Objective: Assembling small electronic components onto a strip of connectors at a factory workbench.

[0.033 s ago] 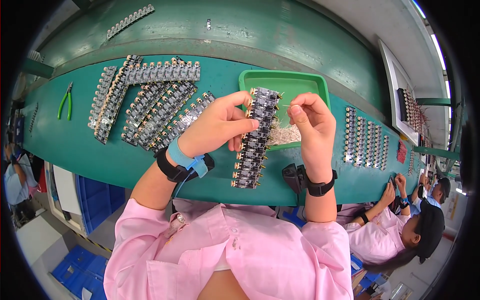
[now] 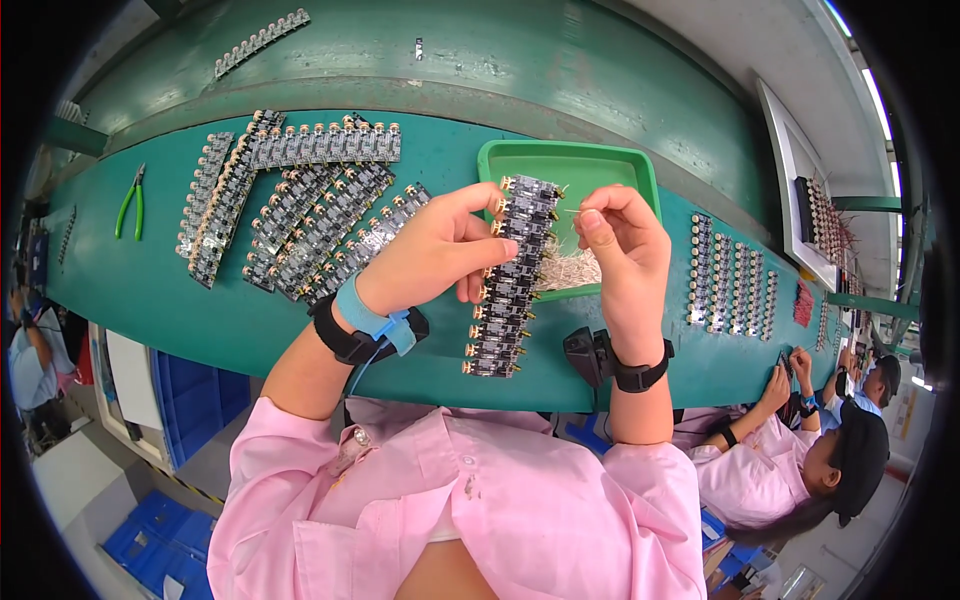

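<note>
In my left hand (image 2: 428,248) is a long black circuit board strip (image 2: 506,290), gripped near its upper part between thumb and fingers. The strip stands almost lengthwise before me, slightly tilted, with round brass-coloured parts along its left edge and small metal pins along its right edge. My right hand (image 2: 632,255) is closed in a pinch on a thin pale wire (image 2: 570,211), whose tip points toward the strip's right edge. Behind both hands lies a green tray (image 2: 570,147) with a heap of similar thin wires (image 2: 572,270), partly covered by the strip.
Several board strips (image 2: 325,145) lie piled at left, beside green-handled cutters (image 2: 131,205). More strips (image 2: 735,275) stand in rows at right, near a red bundle (image 2: 803,303). A co-worker (image 2: 770,460) sits at the right. One strip (image 2: 260,42) lies on the shelf behind.
</note>
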The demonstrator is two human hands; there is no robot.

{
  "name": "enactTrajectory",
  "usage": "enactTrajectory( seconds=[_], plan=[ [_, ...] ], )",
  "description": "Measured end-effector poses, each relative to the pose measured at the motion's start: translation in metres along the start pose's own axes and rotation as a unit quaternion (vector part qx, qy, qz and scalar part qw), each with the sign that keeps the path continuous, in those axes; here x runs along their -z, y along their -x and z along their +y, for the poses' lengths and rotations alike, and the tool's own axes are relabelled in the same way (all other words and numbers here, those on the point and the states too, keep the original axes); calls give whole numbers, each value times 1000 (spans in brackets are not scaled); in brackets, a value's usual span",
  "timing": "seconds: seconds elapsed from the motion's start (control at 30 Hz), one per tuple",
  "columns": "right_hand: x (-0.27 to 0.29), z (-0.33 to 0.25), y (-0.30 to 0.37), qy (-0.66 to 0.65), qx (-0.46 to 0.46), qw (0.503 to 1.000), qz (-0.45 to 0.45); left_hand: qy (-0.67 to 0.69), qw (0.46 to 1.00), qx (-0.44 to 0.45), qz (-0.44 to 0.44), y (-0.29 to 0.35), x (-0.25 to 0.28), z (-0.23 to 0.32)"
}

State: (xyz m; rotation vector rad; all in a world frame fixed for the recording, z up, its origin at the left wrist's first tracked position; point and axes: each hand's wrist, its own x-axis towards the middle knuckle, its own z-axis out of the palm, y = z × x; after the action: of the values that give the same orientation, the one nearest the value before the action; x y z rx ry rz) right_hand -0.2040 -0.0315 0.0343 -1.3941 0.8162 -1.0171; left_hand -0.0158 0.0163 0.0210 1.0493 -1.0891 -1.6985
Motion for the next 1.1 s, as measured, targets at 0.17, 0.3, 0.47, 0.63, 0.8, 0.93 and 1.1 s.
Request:
enactTrajectory(
  seconds=[0.17, 0.3, 0.47, 0.63, 0.8, 0.93, 1.1],
  plan=[
    [-2, 1, 1, -9, 4, 1000, -5, 7, 1000, 3, -8, 0, 1, -1],
    [-4, 0, 3, -11, -3, 1000, -12, 25, 1000, -2, -2, 0, 1, 0],
    [-5, 1, 3, -7, -5, 1000, -16, 26, 1000, -1, -2, 0, 0, 1],
    [-5, 2, 3, 12, 3, 1000, -18, 16, 1000, -1, -4, 0, 1, 0],
    [-5, 2, 3, 50, 44, 998, -22, 20, 1000, 0, -8, 1, 1, 1],
    [-4, 3, 3, 138, 104, 984, -30, 27, 1000, -1, -7, 1, 1, 1],
    [-3, 4, 3, 215, 163, 962, -37, 28, 1000, -7, -7, 1, 2, 0]
  ],
)
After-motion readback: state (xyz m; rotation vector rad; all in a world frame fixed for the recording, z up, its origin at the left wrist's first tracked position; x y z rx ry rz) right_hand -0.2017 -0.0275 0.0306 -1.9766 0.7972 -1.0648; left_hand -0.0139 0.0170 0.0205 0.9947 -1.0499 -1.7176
